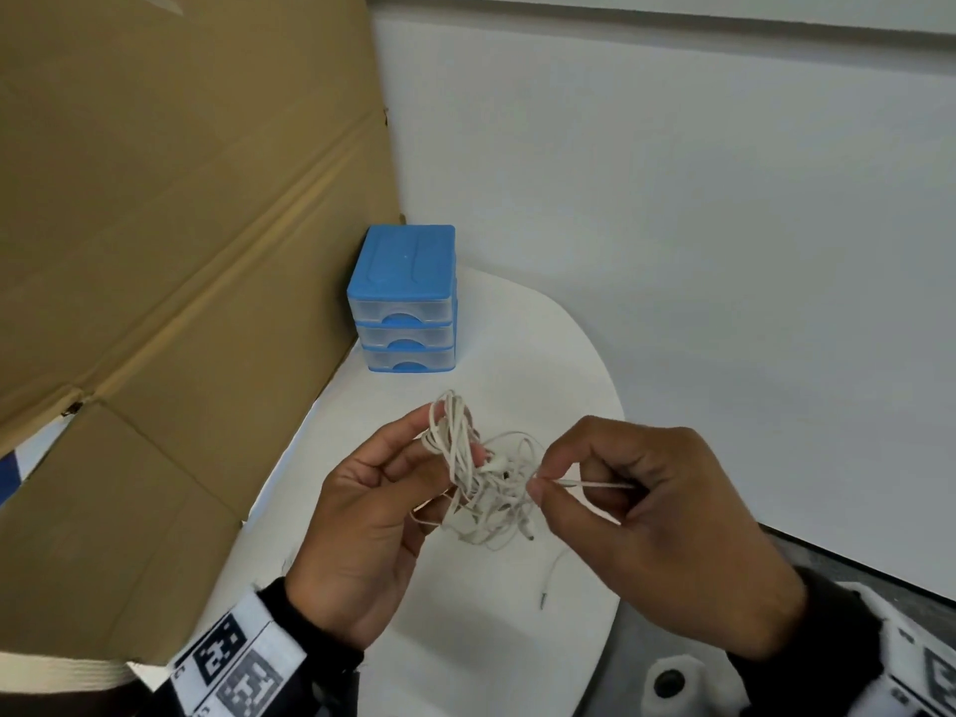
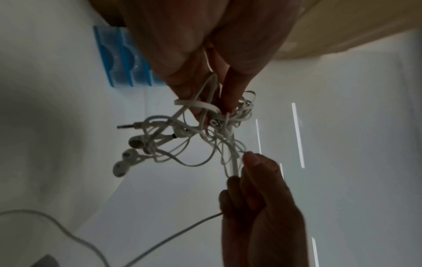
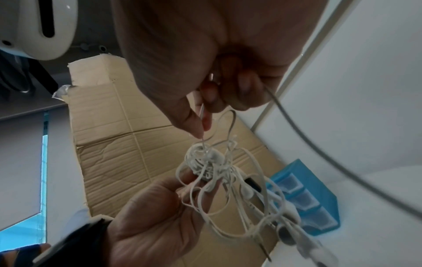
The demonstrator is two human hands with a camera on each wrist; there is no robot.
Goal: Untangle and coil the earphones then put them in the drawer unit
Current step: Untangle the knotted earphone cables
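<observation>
A tangled clump of white earphones (image 1: 481, 473) (image 2: 189, 130) (image 3: 214, 168) hangs in the air above the white table (image 1: 517, 354). My left hand (image 1: 377, 504) (image 3: 160, 213) holds the clump, with loops of cord draped over its fingers. My right hand (image 1: 646, 514) (image 2: 258, 189) pinches one strand of cord between thumb and forefinger and holds it out to the right of the clump. A loose end with the jack plug (image 1: 543, 598) dangles below. The blue drawer unit (image 1: 403, 300) (image 3: 306, 196) stands behind the hands, its three clear drawers closed.
A large flattened cardboard sheet (image 1: 181, 225) leans along the table's left side. A white wall (image 1: 698, 199) rises behind. A white device (image 1: 677, 680) sits off the table's near right edge.
</observation>
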